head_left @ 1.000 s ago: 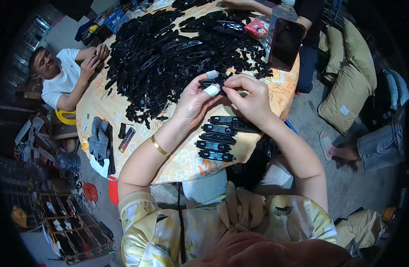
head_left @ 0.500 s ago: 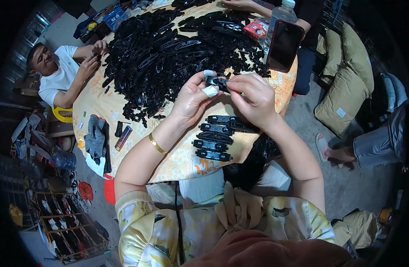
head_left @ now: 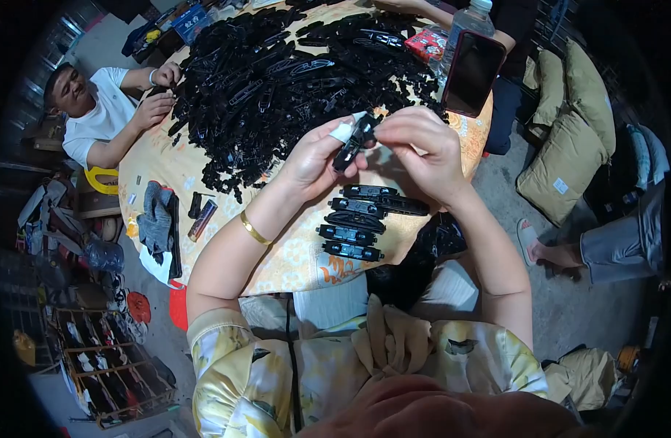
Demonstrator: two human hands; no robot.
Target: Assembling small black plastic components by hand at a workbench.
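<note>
Patterned tablecloth [head_left: 284, 274], grey floor [head_left: 569, 314], left fingers [head_left: 341, 132] pinching black part [head_left: 350, 152], right fingers [head_left: 408, 125] bent, grip unclear

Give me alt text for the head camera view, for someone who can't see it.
A person's left hand holds a black part over a patterned tablecloth, the right hand close to its upper end. Similar parts lie in a row nearby; a heap of black pieces spreads beyond.

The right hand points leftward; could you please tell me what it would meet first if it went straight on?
The right hand would likely first meet the black part held in the left hand; whether they already touch is unclear.
</note>
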